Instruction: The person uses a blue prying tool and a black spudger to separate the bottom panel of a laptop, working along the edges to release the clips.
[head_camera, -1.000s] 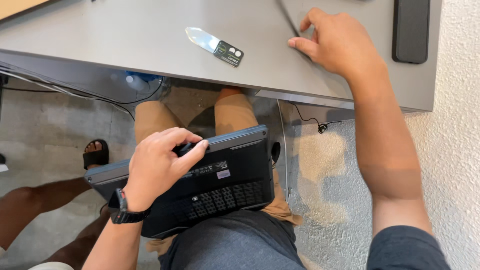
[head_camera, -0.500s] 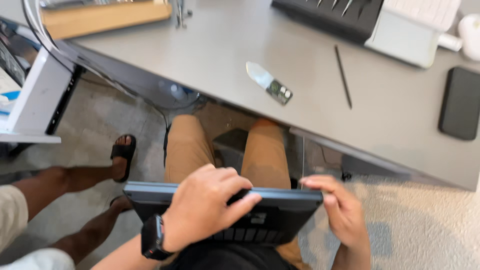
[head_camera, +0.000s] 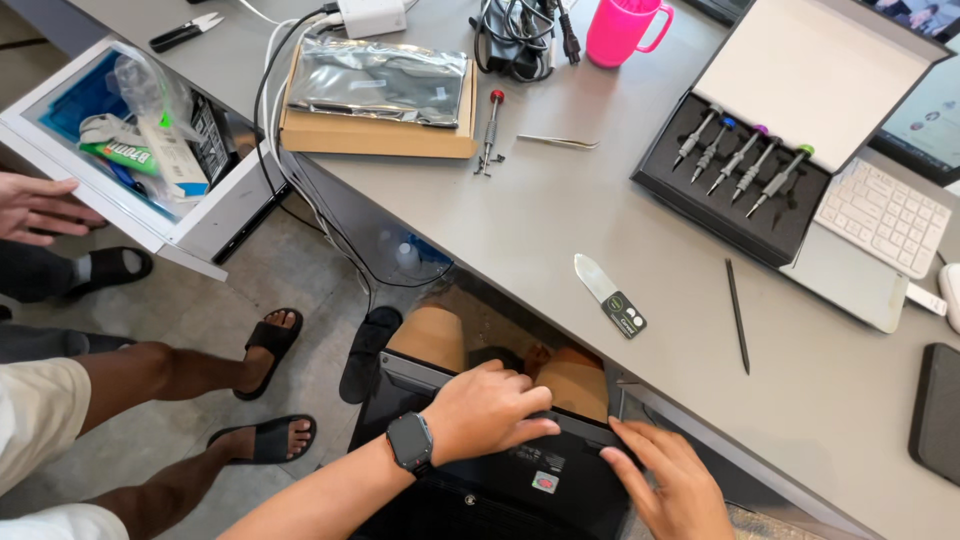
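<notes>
1. Resting across the person's lap below the near edge of the grey table (head_camera: 600, 215), the dark laptop with its underside panel facing up (head_camera: 500, 485) was the thing in hand; the step looked like steadying and positioning it on the knees.
2. The left hand (head_camera: 487, 410), with a black smartwatch (head_camera: 409, 443) on its wrist, lay palm-down on the laptop near its far edge, fingers spread and nearly flat, pressing rather than gripping.
3. The right hand (head_camera: 672, 483), at about four o'clock from the left one, was open with fingers extended, its fingertips touching the laptop's far right corner; it clasped nothing.
4. By my judgement, any further work on the panel would need the laptop held level and a tool fetched from the table.
5. At about one o'clock from the hands lay a silver flat pry tool with a black handle (head_camera: 610, 294), with a thin dark stylus-like rod (head_camera: 737, 315) just to its right.
6. Farther off at two o'clock stood an open black case of small screwdrivers with coloured caps (head_camera: 735, 185).
7. At ten o'clock another person's hand (head_camera: 40, 208) rested by an open white drawer of packets (head_camera: 130, 215).
</notes>
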